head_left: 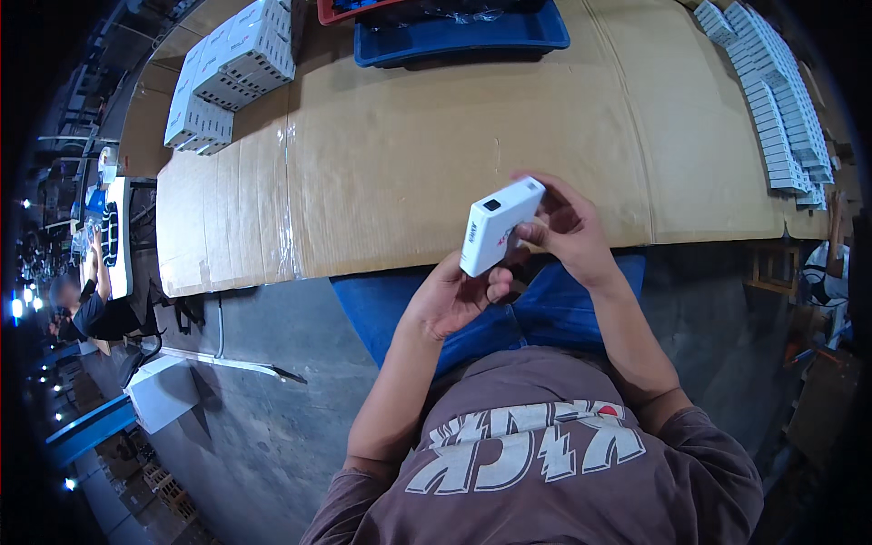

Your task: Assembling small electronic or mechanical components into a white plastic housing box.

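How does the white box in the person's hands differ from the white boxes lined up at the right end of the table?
The white box is held up, tilted, between the left hand and right hand; the lined-up boxes lie on the cardboard-covered table. It is alone; they sit packed in long rows. All look like similar small white cartons.

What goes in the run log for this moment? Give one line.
hands: left hand and right hand both hold small white box | place: above cardboard-covered table edge | nearby: white box stacks, blue tray
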A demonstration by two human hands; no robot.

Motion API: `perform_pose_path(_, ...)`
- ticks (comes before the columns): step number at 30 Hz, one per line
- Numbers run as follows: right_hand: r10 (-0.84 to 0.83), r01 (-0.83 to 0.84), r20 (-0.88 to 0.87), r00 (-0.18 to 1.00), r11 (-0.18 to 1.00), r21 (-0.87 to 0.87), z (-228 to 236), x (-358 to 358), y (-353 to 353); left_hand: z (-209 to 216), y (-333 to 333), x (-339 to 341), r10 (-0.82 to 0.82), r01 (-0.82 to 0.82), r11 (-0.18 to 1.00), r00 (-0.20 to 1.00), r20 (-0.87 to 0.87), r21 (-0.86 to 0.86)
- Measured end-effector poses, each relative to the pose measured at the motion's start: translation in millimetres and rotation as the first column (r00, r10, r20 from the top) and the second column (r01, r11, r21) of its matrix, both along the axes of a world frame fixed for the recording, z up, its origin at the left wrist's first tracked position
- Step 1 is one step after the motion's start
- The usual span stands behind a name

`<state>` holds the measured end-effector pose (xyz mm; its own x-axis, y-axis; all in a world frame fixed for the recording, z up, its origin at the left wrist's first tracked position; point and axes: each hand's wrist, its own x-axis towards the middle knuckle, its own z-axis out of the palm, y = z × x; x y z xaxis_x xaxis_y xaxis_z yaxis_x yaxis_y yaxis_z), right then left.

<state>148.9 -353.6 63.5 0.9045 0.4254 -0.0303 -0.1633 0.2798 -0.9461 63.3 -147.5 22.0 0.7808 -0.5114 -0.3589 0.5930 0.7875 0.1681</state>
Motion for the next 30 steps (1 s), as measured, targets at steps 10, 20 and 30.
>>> perform_pose_path(10, -0.123, 0.104, -0.151, 0.981, 0.986, -0.131, -11, 3, 1, 12, -7, 22, 0.292, -0.341, 0.924, 0.921, -0.257, -0.172)
perform_pose_path(20, 0.028, -0.049, -0.087, 0.996, 0.967, -0.252, -3, -7, 9, 21, -32, 27, 0.394, -0.553, 0.519, 0.831, 0.392, 0.651)
perform_pose_path(30, -0.024, 0.065, 0.372, 0.928, 0.993, -0.098, 3, 1, 10, 2, -36, 26, -0.215, -0.835, -0.015, 0.540, 0.814, 0.550)
